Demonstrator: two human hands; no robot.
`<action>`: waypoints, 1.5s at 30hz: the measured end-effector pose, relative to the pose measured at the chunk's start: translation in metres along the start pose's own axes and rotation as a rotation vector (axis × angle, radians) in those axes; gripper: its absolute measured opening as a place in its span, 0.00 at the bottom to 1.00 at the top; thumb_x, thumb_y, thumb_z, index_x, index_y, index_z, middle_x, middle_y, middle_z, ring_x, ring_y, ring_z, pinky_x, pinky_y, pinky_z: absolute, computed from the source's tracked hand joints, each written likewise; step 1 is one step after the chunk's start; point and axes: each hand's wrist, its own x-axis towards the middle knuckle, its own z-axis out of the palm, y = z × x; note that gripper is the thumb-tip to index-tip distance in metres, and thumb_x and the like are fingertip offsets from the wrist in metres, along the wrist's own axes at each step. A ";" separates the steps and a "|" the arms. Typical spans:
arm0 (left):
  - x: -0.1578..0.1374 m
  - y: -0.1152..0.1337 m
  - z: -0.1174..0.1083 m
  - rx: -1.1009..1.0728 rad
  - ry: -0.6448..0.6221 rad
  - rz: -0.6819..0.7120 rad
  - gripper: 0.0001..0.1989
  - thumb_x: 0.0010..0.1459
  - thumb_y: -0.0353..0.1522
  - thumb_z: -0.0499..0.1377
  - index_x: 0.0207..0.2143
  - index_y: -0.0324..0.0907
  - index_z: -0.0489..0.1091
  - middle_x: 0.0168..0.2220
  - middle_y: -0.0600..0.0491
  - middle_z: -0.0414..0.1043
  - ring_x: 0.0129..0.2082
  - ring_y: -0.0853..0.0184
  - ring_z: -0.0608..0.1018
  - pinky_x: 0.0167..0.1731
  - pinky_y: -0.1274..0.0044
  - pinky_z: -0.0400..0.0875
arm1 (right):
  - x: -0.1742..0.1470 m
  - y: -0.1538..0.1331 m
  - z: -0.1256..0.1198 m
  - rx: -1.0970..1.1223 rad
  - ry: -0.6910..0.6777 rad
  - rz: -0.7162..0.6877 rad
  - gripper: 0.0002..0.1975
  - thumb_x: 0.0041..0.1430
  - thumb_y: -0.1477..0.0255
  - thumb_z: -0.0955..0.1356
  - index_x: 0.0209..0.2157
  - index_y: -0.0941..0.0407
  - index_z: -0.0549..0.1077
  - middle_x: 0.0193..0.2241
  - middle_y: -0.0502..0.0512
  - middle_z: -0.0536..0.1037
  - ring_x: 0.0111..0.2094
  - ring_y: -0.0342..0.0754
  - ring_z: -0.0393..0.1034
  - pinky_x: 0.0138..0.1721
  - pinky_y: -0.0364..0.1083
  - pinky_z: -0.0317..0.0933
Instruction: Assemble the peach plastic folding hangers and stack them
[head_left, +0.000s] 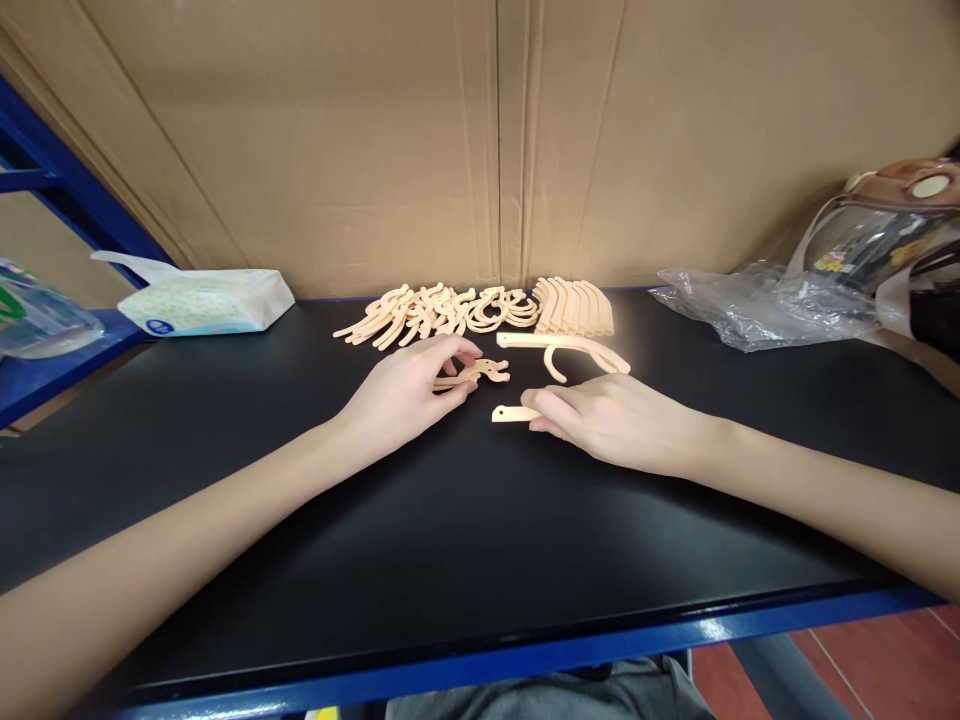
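Observation:
My left hand (412, 385) has its thumb and fingers closed on a small curved beige piece (491, 371) with a forked end and a small hole. To the right, my right hand (611, 415) grips a long beige strip (511, 413); its squared end with a dark hole sticks out to the left, and the rest is hidden under the fingers. Just beyond the right hand lies another long beige strip (540, 341) with a curved end. A small hook-shaped piece (553, 365) touches its near side.
Behind the hands lies a pile of curved beige pieces (435, 310), beside a neat row of long strips (574, 306). A tissue pack (217, 300) is at the left. Crumpled clear plastic (765, 305) and a clear bottle (870, 240) stand right. Cardboard (337, 140) backs the black table (420, 560).

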 end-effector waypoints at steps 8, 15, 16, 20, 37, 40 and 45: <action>0.002 -0.001 0.004 -0.218 0.003 -0.113 0.15 0.53 0.36 0.61 0.43 0.42 0.67 0.41 0.52 0.73 0.34 0.68 0.73 0.34 0.74 0.71 | 0.001 0.000 0.001 -0.025 0.078 0.009 0.11 0.68 0.72 0.57 0.35 0.58 0.68 0.26 0.52 0.75 0.25 0.44 0.68 0.26 0.45 0.49; 0.002 0.003 0.002 -0.256 0.011 -0.156 0.15 0.50 0.33 0.60 0.42 0.41 0.67 0.40 0.52 0.72 0.30 0.71 0.72 0.30 0.76 0.68 | 0.000 0.003 0.000 0.012 -0.005 0.045 0.11 0.68 0.72 0.57 0.39 0.59 0.69 0.28 0.53 0.75 0.25 0.45 0.68 0.25 0.45 0.49; 0.002 0.004 0.001 -0.227 0.008 -0.149 0.14 0.50 0.33 0.60 0.41 0.41 0.67 0.39 0.53 0.72 0.29 0.71 0.72 0.29 0.77 0.67 | 0.000 0.004 0.000 0.021 -0.018 0.043 0.11 0.68 0.72 0.57 0.40 0.58 0.69 0.28 0.53 0.75 0.25 0.45 0.68 0.25 0.44 0.49; 0.001 0.007 -0.002 -0.128 -0.031 -0.096 0.08 0.51 0.32 0.57 0.36 0.41 0.66 0.31 0.56 0.69 0.27 0.71 0.70 0.26 0.79 0.65 | 0.000 0.007 0.001 0.062 -0.016 0.043 0.12 0.68 0.71 0.57 0.43 0.58 0.68 0.31 0.56 0.77 0.29 0.48 0.71 0.31 0.45 0.55; -0.008 0.017 -0.004 0.145 -0.066 0.186 0.07 0.59 0.26 0.44 0.31 0.43 0.58 0.29 0.57 0.68 0.27 0.69 0.70 0.27 0.78 0.60 | 0.000 0.012 0.006 0.274 0.036 0.075 0.09 0.70 0.68 0.56 0.43 0.56 0.64 0.35 0.54 0.78 0.32 0.47 0.72 0.29 0.44 0.55; -0.009 0.019 -0.005 0.182 -0.083 0.190 0.08 0.59 0.27 0.45 0.27 0.43 0.56 0.25 0.57 0.66 0.23 0.69 0.68 0.24 0.77 0.56 | 0.000 0.012 0.007 0.325 0.034 0.106 0.09 0.70 0.67 0.57 0.44 0.55 0.64 0.35 0.53 0.78 0.32 0.46 0.72 0.29 0.43 0.55; -0.011 0.026 -0.002 0.232 -0.102 0.204 0.05 0.56 0.31 0.50 0.27 0.42 0.58 0.26 0.56 0.67 0.23 0.68 0.70 0.22 0.77 0.54 | 0.000 0.012 0.008 0.337 0.058 0.107 0.10 0.69 0.65 0.57 0.42 0.55 0.64 0.28 0.49 0.75 0.27 0.45 0.69 0.27 0.43 0.52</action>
